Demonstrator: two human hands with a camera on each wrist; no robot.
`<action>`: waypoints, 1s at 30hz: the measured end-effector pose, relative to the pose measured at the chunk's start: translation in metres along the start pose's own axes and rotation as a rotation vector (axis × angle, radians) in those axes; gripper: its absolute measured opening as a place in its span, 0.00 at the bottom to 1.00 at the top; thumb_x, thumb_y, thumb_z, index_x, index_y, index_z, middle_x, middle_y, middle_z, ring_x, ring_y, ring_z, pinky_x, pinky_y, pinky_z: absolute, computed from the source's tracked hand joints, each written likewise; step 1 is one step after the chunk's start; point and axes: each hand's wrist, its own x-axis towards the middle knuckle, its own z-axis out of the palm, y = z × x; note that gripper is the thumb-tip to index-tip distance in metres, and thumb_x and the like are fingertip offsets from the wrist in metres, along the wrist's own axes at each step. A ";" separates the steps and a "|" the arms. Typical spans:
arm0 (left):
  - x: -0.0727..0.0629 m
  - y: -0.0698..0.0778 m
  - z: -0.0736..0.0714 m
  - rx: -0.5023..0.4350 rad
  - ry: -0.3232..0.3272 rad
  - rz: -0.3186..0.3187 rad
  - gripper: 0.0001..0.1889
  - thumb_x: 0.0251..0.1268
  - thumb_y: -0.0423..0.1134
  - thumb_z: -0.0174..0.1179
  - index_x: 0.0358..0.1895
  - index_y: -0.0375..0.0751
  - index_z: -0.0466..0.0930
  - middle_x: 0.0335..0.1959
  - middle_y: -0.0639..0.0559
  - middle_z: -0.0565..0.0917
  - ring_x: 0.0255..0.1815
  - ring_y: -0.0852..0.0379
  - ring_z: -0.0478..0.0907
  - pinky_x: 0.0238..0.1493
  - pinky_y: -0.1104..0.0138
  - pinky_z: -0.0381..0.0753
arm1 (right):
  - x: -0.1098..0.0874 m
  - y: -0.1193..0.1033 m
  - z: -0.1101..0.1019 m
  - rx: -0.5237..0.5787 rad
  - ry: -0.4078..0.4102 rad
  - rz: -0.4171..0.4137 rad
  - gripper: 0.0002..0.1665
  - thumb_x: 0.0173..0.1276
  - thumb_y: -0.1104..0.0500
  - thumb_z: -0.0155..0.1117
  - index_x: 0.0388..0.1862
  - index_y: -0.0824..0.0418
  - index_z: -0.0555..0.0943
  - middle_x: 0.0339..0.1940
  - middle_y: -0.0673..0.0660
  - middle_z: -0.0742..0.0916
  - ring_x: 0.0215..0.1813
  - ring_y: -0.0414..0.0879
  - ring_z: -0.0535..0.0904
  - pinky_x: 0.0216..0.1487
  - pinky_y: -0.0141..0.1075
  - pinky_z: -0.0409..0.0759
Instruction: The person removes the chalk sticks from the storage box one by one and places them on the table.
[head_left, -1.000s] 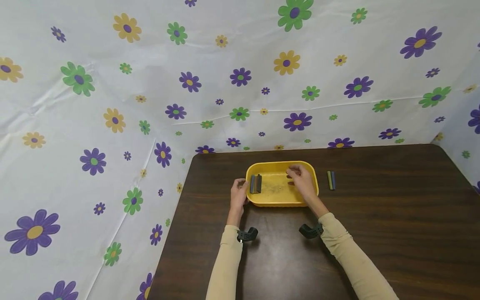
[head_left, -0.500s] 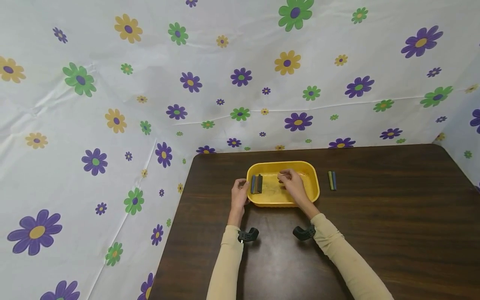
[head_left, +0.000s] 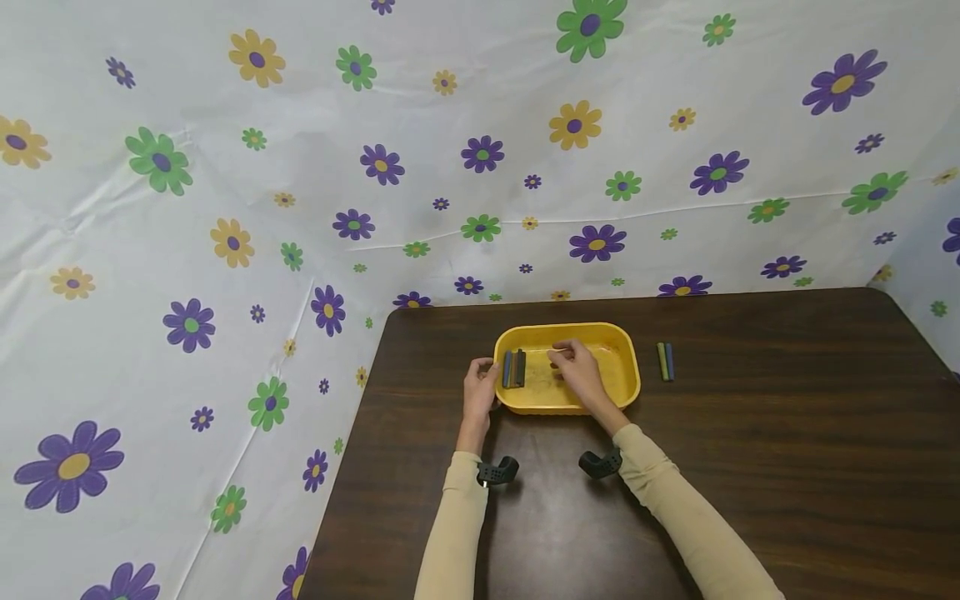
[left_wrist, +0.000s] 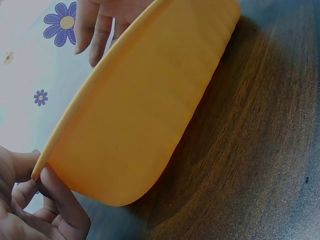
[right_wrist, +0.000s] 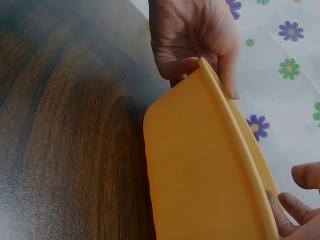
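Observation:
A yellow plastic tray [head_left: 538,398] stands on the table. My left hand [head_left: 478,387] pinches its left rim, and the left wrist view shows thumb and finger [left_wrist: 62,202] on either side of the edge. Inside the tray, by the left wall, a blue stick [head_left: 507,369], a brownish one and a black stick [head_left: 521,368] lie side by side; they look like crayons or chalk. Over the middle of the tray is my right hand [head_left: 581,377], fingers loosely bent. Its thumb and fingers stand apart in the right wrist view, with nothing seen between them.
Right of the tray, a green stick [head_left: 662,362] and another blue stick [head_left: 670,362] lie together on the dark wooden table [head_left: 787,433]. A white cloth [head_left: 420,108] with printed flowers hangs behind and to the left of the table.
My right hand has moved left over the tray, from its right part to near the middle. The left hand keeps its place on the rim, and the sticks have not moved.

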 end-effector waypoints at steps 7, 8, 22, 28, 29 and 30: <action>0.001 -0.002 -0.001 -0.007 -0.005 0.008 0.14 0.82 0.43 0.56 0.60 0.39 0.76 0.35 0.46 0.77 0.19 0.60 0.67 0.19 0.71 0.68 | 0.006 0.001 0.006 -0.102 -0.004 0.020 0.25 0.79 0.57 0.60 0.65 0.74 0.75 0.52 0.71 0.84 0.53 0.65 0.83 0.53 0.55 0.83; 0.001 -0.002 -0.001 -0.005 -0.003 0.012 0.14 0.82 0.43 0.56 0.60 0.38 0.76 0.35 0.45 0.77 0.19 0.60 0.67 0.20 0.71 0.68 | 0.007 0.002 0.007 -0.114 -0.009 0.021 0.25 0.79 0.57 0.60 0.65 0.73 0.74 0.52 0.71 0.84 0.53 0.65 0.83 0.52 0.54 0.83; 0.000 -0.002 0.001 0.004 -0.006 0.025 0.14 0.82 0.42 0.55 0.61 0.38 0.76 0.37 0.39 0.78 0.19 0.59 0.66 0.21 0.68 0.67 | 0.014 0.002 0.019 -0.178 -0.037 0.029 0.23 0.78 0.59 0.62 0.64 0.73 0.75 0.52 0.71 0.85 0.49 0.63 0.85 0.48 0.50 0.83; 0.000 -0.002 0.002 -0.001 0.002 0.017 0.15 0.82 0.42 0.55 0.61 0.37 0.76 0.38 0.36 0.78 0.17 0.60 0.65 0.20 0.69 0.66 | 0.015 0.001 0.022 -0.168 -0.056 0.042 0.24 0.78 0.60 0.62 0.64 0.74 0.74 0.52 0.72 0.85 0.49 0.63 0.84 0.47 0.50 0.84; 0.001 -0.002 0.002 -0.002 0.004 0.018 0.15 0.82 0.42 0.55 0.61 0.37 0.76 0.38 0.36 0.78 0.17 0.60 0.65 0.19 0.69 0.66 | 0.016 0.001 0.023 -0.169 -0.061 0.045 0.24 0.78 0.60 0.62 0.64 0.74 0.74 0.51 0.71 0.85 0.49 0.63 0.84 0.47 0.49 0.84; 0.001 -0.002 0.002 -0.005 0.006 0.020 0.15 0.82 0.42 0.55 0.61 0.37 0.76 0.37 0.37 0.78 0.17 0.60 0.65 0.19 0.70 0.66 | 0.017 0.001 0.024 -0.172 -0.065 0.049 0.24 0.78 0.60 0.62 0.64 0.73 0.74 0.51 0.71 0.85 0.49 0.63 0.84 0.46 0.49 0.84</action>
